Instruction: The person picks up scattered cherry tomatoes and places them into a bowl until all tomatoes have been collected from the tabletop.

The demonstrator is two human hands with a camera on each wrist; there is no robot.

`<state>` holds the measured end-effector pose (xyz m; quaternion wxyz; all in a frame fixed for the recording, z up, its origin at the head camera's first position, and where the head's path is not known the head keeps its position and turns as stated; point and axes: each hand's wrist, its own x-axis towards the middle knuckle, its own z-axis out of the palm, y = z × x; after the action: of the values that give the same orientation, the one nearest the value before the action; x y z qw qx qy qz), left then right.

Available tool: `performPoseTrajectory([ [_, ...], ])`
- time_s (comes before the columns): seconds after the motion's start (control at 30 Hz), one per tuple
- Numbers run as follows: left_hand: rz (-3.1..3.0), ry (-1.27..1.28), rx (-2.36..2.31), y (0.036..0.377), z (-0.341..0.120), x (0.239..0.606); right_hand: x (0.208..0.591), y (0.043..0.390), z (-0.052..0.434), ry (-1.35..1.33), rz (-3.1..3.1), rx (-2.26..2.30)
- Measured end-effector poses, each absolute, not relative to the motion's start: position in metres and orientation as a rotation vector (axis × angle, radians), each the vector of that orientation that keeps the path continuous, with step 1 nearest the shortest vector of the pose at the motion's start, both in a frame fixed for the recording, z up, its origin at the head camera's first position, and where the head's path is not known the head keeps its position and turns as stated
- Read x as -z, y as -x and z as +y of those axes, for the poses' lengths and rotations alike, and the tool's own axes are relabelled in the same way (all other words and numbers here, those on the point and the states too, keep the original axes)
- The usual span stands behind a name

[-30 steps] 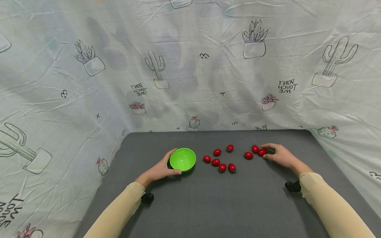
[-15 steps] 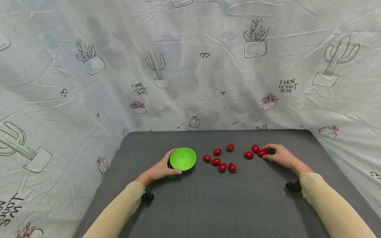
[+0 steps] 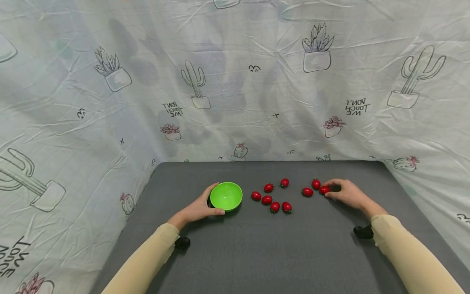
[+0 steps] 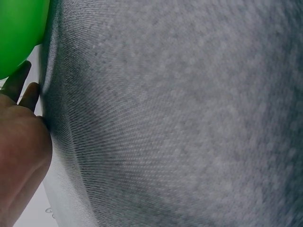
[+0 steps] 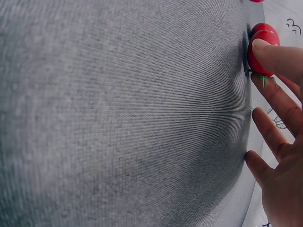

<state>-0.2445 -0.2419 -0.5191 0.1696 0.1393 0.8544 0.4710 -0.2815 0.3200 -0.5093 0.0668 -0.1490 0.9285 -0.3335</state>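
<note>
My right hand [image 3: 346, 194] is at the far right of the gray surface [image 3: 257, 253], and its fingers [image 5: 277, 54] pinch a small red tomato [image 3: 324, 190]. From the right wrist view I see a fingertip on top of the tomato [image 5: 260, 49], and my other fingers are spread out and loose. My left hand [image 3: 196, 210] curls around the near side of the green bowl [image 3: 226, 196] and holds it in place. The bowl sits on the left, well apart from the tomato I am pinching.

I think the tomato could slip. It is round and smooth, so if I pinch only at the tips it may pop out and roll away. Another tomato [image 3: 315, 183] sits just beside it, and one more [image 3: 307, 192] is near. My fingers could bump them and send them rolling. On the way to the bowl there is a bunch of five tomatoes [image 3: 271, 198], and a low hand could knock them too. If I squeeze too hard, the tomato may squash. The bowl looks light, so it could tip or slide if my left hand lets go.

The tomato is a bit longer than it is wide. It lies on its side, with its long way running left to right across the surface. Its little green stem end [image 5: 262, 79] points toward my hand, I think, but it is small and hard to tell
</note>
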Motion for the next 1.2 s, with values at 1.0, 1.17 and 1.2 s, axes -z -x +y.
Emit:
performPoseTrajectory([
  [1.0,2.399,-0.427,-1.370,0.242,-0.241,0.516,0.460,0.280,0.236,0.613,2.764,1.162],
  [1.17,2.414,-0.417,-1.356,0.243,-0.241,0.519,0.456,0.282,0.213,0.635,2.730,1.177],
  [1.2,2.420,-0.413,-1.350,0.243,-0.241,0.519,0.455,0.282,0.209,0.645,2.727,1.174],
])
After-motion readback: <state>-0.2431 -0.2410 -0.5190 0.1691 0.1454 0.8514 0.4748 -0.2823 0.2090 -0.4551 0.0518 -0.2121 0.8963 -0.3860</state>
